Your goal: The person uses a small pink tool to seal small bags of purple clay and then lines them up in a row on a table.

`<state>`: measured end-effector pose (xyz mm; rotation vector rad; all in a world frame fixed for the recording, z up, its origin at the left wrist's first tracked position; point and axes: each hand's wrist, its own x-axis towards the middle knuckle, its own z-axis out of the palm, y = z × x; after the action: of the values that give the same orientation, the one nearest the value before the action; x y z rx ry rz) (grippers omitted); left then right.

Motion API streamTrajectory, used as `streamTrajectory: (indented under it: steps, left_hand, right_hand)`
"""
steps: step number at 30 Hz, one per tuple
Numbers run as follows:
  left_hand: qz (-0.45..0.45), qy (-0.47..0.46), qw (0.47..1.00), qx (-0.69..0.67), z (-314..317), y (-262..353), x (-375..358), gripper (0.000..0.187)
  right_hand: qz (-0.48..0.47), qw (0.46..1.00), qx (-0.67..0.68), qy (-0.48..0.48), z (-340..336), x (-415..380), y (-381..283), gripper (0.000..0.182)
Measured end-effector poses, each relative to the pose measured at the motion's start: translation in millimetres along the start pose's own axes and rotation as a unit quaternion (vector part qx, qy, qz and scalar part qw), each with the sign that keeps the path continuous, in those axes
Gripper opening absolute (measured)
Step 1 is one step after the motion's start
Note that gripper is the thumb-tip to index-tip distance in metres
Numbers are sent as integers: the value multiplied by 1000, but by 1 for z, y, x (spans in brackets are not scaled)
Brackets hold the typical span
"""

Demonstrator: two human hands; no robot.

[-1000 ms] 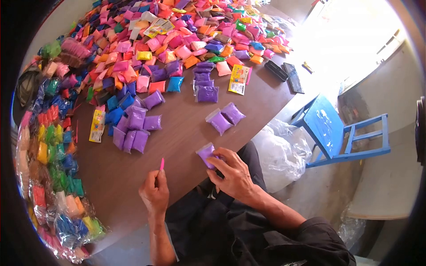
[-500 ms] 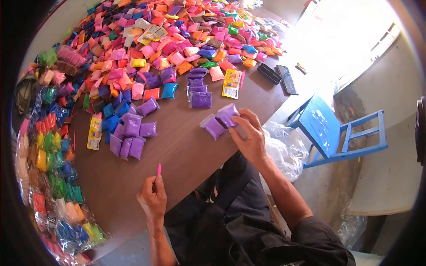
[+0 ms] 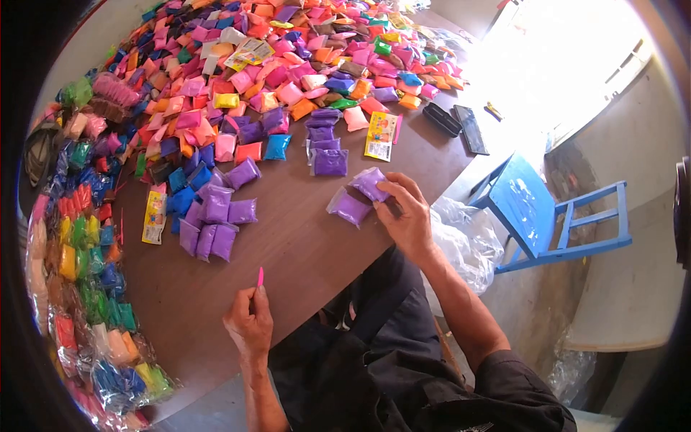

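My right hand (image 3: 409, 216) pinches the right edge of a small purple packet (image 3: 370, 184). A second purple packet (image 3: 349, 207) lies on the table just below and left of it; their edges are close or overlapping. Nearer to me, my left hand (image 3: 249, 320) is closed around a thin pink stick (image 3: 260, 277), whose tip points up from between thumb and fingers. To the left is a group of purple packets (image 3: 215, 205), some stacked on others. Another short row of purple packets (image 3: 330, 163) lies further back, overlapping.
A large heap of colourful packets (image 3: 288, 93) covers the back of the brown table (image 3: 288, 237). Bagged packets (image 3: 93, 259) line its left side. Yellow printed cards (image 3: 378, 135), a black case (image 3: 441, 119) and a phone (image 3: 471, 129) lie there. A blue chair (image 3: 525, 201) stands right.
The packet in my right hand has tilted and shifted slightly up from the one below it. My left hand keeps the pink stick almost in place. The whole view has shifted a little.
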<state>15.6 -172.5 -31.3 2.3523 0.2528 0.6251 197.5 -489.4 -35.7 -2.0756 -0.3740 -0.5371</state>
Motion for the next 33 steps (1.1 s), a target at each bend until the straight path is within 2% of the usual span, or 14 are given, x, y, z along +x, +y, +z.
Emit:
streamTrajectory:
  steps: [9,12,15,18,21,24,27,33]
  left_hand:
    - [-7,-3,1000,4,1,0,-1,16]
    - [-8,-11,1000,12,-1,2,1,14]
    - [2,2,1000,9,3,0,0,17]
    - [9,9,1000,9,5,-2,-1,19]
    - [5,3,1000,14,3,-2,-1,20]
    - [3,3,1000,16,3,-3,-1,20]
    - [0,5,1000,18,4,-4,-2,20]
    - [-2,10,1000,21,6,-5,-3,20]
  right_hand:
    - [-28,998,40,-29,1,7,2,42]
    - [18,996,64,-60,-3,10,-4,43]
    - [-8,996,50,-75,-4,10,2,42]
    - [4,995,62,-78,-4,10,3,40]
    - [-37,996,30,-71,-1,9,9,40]
    - [-30,997,27,-65,-1,8,8,40]
    - [-2,996,57,-67,-1,5,9,46]
    - [-46,997,-10,-61,-1,0,-2,56]
